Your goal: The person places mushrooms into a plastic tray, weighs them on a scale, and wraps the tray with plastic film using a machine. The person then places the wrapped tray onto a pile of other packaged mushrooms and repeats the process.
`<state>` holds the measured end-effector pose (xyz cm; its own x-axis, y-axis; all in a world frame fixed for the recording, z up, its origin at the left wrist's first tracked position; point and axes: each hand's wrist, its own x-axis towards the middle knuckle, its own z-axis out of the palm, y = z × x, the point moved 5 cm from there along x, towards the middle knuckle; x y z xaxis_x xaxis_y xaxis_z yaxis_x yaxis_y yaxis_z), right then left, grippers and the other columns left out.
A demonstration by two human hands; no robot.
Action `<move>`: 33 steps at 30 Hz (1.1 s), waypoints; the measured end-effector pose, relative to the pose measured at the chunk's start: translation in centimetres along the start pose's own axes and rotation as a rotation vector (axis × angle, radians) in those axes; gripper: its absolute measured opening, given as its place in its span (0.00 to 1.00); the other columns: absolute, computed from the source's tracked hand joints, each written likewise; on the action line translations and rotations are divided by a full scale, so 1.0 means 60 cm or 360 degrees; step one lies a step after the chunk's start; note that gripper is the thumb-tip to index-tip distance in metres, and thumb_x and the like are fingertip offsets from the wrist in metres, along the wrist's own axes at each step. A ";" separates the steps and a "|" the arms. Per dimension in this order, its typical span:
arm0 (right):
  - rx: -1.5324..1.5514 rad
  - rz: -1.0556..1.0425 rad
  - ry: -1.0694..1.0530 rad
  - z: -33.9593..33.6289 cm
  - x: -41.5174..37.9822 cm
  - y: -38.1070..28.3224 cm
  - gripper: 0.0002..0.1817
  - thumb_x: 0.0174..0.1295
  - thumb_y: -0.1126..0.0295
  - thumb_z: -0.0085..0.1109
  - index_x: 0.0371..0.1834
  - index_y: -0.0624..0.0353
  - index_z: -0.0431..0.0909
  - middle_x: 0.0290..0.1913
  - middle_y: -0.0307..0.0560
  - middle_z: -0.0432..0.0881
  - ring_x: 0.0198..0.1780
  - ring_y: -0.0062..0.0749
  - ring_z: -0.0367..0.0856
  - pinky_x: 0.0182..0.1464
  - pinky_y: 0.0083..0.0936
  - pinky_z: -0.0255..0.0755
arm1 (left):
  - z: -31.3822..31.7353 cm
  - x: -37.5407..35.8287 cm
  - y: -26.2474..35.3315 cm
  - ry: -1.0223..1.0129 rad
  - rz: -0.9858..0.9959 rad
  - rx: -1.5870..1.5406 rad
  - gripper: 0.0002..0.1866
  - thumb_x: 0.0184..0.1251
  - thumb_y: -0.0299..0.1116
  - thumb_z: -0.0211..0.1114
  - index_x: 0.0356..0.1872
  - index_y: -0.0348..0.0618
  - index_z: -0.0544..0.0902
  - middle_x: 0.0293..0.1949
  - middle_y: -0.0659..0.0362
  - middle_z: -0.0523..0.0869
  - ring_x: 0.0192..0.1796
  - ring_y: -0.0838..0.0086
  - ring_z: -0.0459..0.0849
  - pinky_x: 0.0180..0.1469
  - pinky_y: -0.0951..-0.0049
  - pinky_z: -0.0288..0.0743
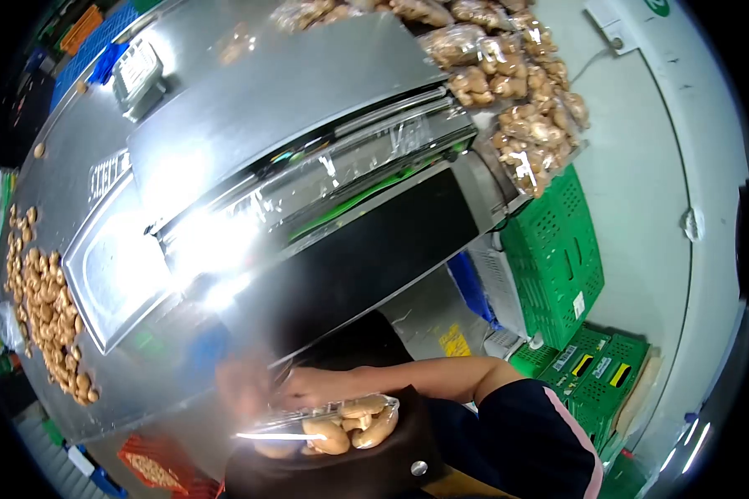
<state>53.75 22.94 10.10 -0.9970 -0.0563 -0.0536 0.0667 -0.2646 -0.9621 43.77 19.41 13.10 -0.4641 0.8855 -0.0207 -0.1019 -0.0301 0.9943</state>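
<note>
A film-wrapped pack of brown mushrooms (351, 430) is close against my dark apron, its clear film shining along the upper edge. My right hand (318, 387) reaches in from the right, its fingers closed on the top edge of this pack. Beside it, at the pack's left end, my left hand (245, 387) is smeared by motion, so its fingers cannot be made out. Just beyond both hands stands a metal wrapping machine (308, 200) with a black plate (383, 241) along its near side.
Loose mushrooms (48, 308) lie on the steel table (141, 387) at left. Wrapped mushroom packs (528, 125) are piled beyond the machine at upper right. Green crates (558, 258) stand at right by the wall. A scale (137, 75) sits at upper left, a red crate (162, 466) below left.
</note>
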 end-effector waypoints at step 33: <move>0.0168 -0.0403 0.1898 -0.474 -0.363 -0.230 0.24 0.71 0.55 0.53 0.58 0.65 0.72 0.48 0.53 0.82 0.34 0.18 0.77 0.32 0.13 0.69 | 0.067 0.021 -0.037 -0.0702 -0.0653 -0.0132 0.14 0.72 0.35 0.62 0.52 0.38 0.78 0.43 0.57 0.86 0.46 0.78 0.83 0.51 0.77 0.75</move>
<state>73.38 55.19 16.93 -0.3906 0.9109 -0.1328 -0.1872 -0.2199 -0.9574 46.97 22.47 11.30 0.0342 0.9407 -0.3375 -0.2719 0.3337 0.9026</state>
